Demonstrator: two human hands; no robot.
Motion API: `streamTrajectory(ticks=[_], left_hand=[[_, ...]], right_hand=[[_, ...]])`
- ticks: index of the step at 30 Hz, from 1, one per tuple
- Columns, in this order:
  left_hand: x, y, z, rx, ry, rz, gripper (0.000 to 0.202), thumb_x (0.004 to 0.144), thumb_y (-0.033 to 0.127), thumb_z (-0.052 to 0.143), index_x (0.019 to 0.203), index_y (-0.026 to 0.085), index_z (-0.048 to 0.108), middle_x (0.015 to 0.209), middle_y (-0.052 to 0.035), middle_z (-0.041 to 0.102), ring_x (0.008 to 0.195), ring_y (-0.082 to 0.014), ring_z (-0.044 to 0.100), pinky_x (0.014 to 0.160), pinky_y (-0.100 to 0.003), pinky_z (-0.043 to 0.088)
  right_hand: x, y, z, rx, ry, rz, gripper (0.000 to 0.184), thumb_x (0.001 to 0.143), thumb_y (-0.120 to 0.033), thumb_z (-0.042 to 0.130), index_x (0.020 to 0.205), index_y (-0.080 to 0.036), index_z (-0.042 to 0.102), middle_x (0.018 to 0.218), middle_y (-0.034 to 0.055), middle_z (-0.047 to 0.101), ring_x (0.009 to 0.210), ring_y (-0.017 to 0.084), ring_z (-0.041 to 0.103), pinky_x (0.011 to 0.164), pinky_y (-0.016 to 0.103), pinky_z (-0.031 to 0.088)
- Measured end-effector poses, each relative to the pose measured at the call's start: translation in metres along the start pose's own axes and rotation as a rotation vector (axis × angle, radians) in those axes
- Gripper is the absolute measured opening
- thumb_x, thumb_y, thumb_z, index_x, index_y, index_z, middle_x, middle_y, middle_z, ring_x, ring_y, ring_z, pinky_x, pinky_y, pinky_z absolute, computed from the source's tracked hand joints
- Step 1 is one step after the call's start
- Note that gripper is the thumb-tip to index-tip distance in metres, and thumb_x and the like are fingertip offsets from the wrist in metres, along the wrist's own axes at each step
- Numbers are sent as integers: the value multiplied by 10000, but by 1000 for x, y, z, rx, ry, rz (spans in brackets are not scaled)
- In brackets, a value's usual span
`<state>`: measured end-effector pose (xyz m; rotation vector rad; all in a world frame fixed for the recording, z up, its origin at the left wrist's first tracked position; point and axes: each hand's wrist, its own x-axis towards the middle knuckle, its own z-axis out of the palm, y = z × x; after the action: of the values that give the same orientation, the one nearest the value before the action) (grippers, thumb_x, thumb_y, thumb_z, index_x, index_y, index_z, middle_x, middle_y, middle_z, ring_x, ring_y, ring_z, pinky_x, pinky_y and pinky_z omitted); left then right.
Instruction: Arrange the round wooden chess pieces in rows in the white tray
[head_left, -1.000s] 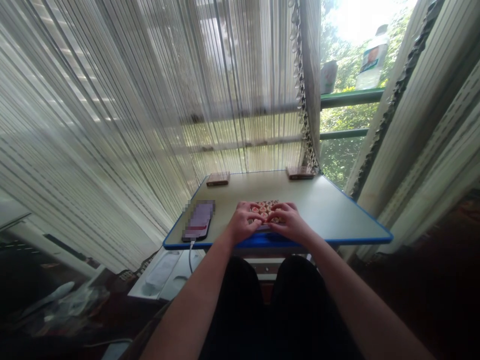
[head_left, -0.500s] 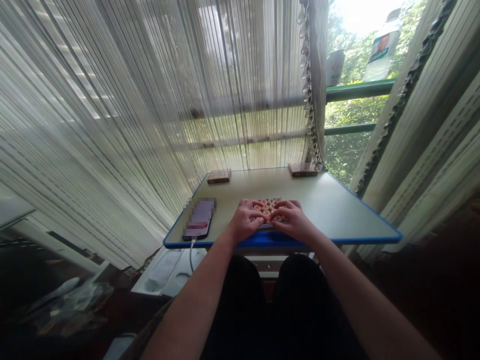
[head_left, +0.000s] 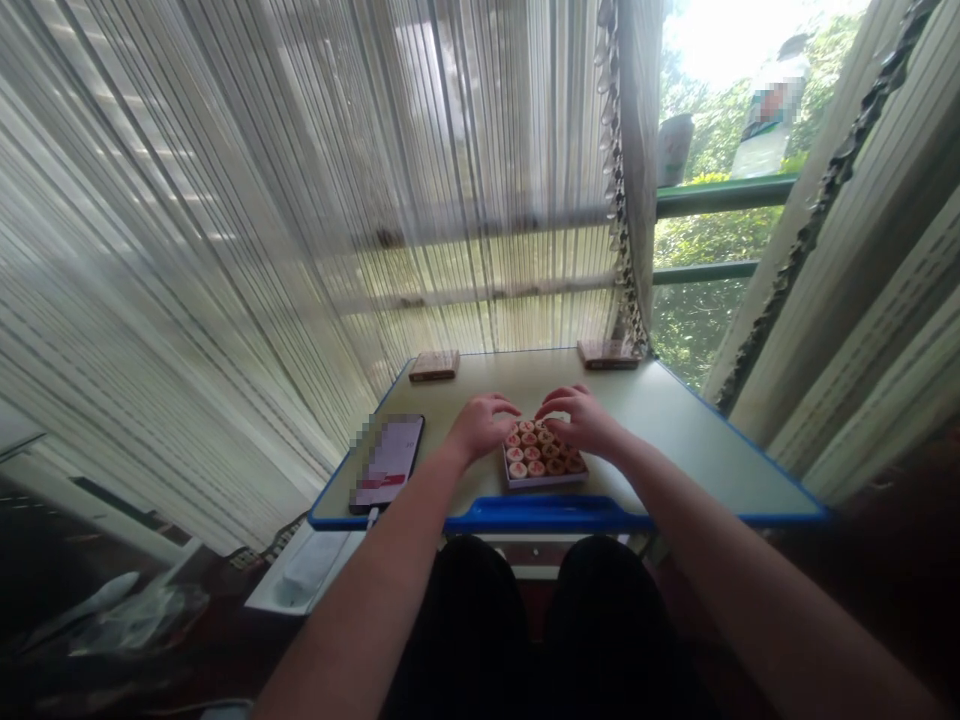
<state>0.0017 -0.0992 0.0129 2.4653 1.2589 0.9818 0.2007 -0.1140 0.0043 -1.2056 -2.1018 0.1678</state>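
A shallow box (head_left: 547,482) holds rows of round wooden xiangqi pieces (head_left: 535,467) with red and dark characters, lying flat. It sits near the front of the table. My left hand (head_left: 484,428) is at the box's far left corner, its fingers bent over the back row. Over the far right part, my right hand (head_left: 581,420) reaches in with curved fingers and covers some pieces. Both hands have their fingers apart, with nothing visibly gripped. Whether the fingertips touch the pieces I cannot tell.
A plugged-in phone (head_left: 391,462) lies on the left of the blue-edged table (head_left: 705,450). Flat brown boxes stand at the back left (head_left: 435,365) and back right (head_left: 609,354). String curtains (head_left: 480,200) hang behind.
Both hands have moved from the near edge and sides of the box to its far edge, uncovering the front rows of pieces. The view has shifted slightly.
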Motion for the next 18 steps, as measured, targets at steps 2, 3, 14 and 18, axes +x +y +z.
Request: streamTrajectory(ticks=[2,3,14,18], left_hand=[[0,0,-2,-18,5,38,202,688,132,539,733,197,725,920,-37,655,923,-175,559,902,-308,423],[-2,0,-2,-35,6,51,203,692,122,536,715,196,724,929,-38,651,931,-174,553,900,-311,423],[-17,4,0,64,-112,151,221,712,152,535,816,210,721,993,-33,609,975,-193,482,917,-339,395],[-17,4,-1,96,-127,174,217,716,156,523,804,207,716,1006,-31,603,986,-197,471,921,-340,391]], right_hand=[[5,4,1,22,5,-51,202,707,-174,544,747,-244,729,901,44,637,900,212,477,860,375,362],[5,5,1,36,7,-72,204,710,-165,542,744,-240,728,892,46,632,891,206,475,854,371,367],[-6,5,6,24,-88,-210,190,696,-158,562,749,-251,718,883,57,593,872,211,434,809,371,400],[-5,5,8,21,-98,-224,202,673,-143,567,764,-247,714,873,53,594,865,210,431,807,363,403]])
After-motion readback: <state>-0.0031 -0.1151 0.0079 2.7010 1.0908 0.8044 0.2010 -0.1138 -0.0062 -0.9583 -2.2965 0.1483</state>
